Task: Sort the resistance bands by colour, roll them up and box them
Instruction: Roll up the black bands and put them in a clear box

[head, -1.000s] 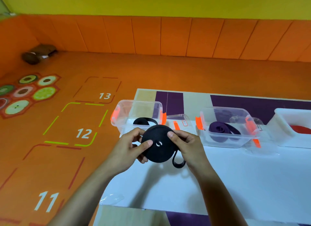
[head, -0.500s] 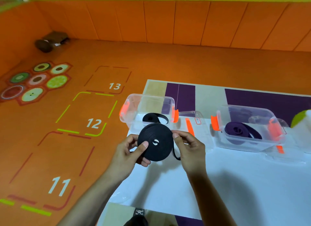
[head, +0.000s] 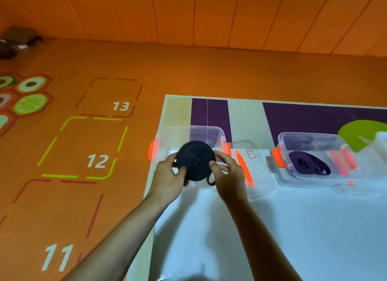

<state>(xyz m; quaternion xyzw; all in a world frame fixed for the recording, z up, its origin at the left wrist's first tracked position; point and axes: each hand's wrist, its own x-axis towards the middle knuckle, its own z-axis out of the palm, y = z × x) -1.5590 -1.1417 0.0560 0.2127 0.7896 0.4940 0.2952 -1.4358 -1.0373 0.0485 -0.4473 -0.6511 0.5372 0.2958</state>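
On the table, over a white sheet, stood a left box and a right box, both clear, with a lid lying between them.

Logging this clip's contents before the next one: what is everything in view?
rolled band: one, black, held before the left box, loose end hanging below
left box: one, clear with orange latches, table's left end
lid: one, clear with orange latch, right of that box
right box: one, clear with orange latches, further right
purple band: one, purple, inside the right box
white sheet: one, white, over the table's near part
table: one, purple and beige, under the boxes
floor squares: three, numbered 11 to 13, left of the table
left hand: grips the roll's left edge
right hand: grips the roll's right edge
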